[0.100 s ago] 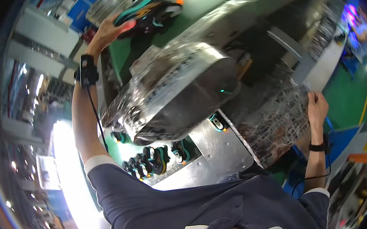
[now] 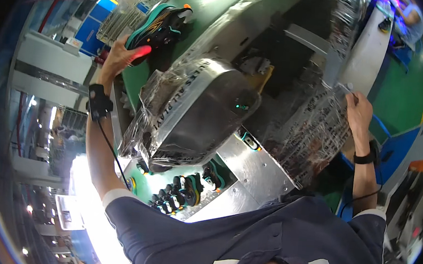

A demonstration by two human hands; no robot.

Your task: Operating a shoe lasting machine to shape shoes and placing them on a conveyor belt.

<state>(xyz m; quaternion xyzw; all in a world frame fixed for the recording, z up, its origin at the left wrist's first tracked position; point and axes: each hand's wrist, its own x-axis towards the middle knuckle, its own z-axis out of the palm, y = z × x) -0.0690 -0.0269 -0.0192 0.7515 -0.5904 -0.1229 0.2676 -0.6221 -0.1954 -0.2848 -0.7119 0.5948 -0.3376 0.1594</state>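
My left hand (image 2: 120, 53) is stretched far out and grips a teal and black sports shoe (image 2: 160, 27) with orange accents by its heel, over the green conveyor belt (image 2: 208, 1). My right hand (image 2: 358, 108) is raised at the right and pinches the edge of a clear plastic curtain (image 2: 312, 136) that hangs on the machine. Between my arms sits a rounded steel machine hood (image 2: 198, 115) wrapped in clear film. Both wrists carry black bands with cables.
Several more teal shoes (image 2: 186, 190) stand in a row on a green belt under the hood. Wire baskets (image 2: 126, 9) and blue bins (image 2: 92, 23) lie beyond the conveyor. Another person (image 2: 410, 18) works at the far upper right. Green floor with a yellow line runs at the right.
The shoe in my left hand has shifted slightly. My right hand stays on the plastic curtain.
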